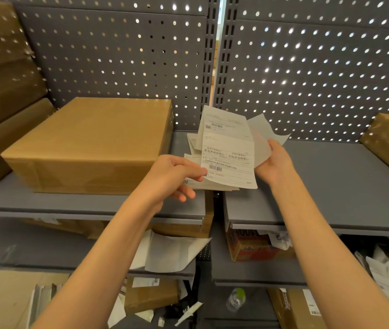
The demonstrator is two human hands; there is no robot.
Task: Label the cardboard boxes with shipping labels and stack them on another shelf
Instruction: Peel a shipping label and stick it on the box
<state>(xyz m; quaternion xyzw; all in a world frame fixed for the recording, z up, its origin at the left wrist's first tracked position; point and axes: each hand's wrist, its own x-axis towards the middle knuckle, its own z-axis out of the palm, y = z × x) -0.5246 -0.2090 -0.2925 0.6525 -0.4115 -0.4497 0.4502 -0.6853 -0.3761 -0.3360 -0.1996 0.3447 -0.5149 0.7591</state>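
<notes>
Shipping label (228, 160) is being held up in front of the shelf, between the two hands and above a small pile of further labels (193, 143) lying on the shelf (331, 186) surface. Left hand (172, 176) is pinching the label's lower left corner between thumb and fingers. Right hand (275, 162) is gripping the translucent backing sheet (263, 136) behind the label, fingers curled round its edge. Judged step: the label is being peeled from its backing, not yet applied.

Label's long axis is running near vertical, tilted slightly left at the top; printed face is pointing toward the camera, barcode at the lower end.

Cardboard box (94, 143) is sitting on the same shelf, just left of the label pile, top face bare. Next move is calling for full separation from the backing, then laying the label flat on that top face without creasing.
</notes>
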